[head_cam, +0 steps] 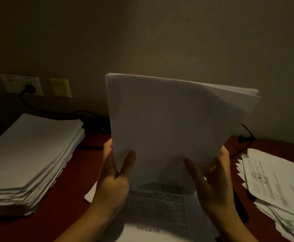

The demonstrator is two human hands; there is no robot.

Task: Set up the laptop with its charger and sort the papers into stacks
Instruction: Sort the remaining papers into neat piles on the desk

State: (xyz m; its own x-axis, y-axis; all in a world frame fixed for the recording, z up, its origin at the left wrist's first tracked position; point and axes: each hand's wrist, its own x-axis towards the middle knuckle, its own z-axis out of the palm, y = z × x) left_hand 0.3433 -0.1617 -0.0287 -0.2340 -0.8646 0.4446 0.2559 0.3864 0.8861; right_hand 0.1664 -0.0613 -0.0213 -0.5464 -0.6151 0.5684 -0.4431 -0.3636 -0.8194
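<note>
I hold a thick sheaf of white papers (170,123) upright in front of me, blank back sides facing me. My left hand (113,179) grips its lower left edge, thumb on the front. My right hand (210,182) holds the lower right edge the same way. Beneath the sheaf a printed sheet (158,205) lies flat on the dark red desk (69,215). A tall stack of white paper (27,159) stands at the left. A looser pile of printed papers (277,187) lies fanned out at the right. No laptop is visible.
A wall socket (22,84) with a black plug (29,88) sits at the back left; its black cable (83,116) runs along the desk behind the sheaf. A yellowish switch plate (61,87) is beside it. Another thin black cable (245,138) lies at the back right.
</note>
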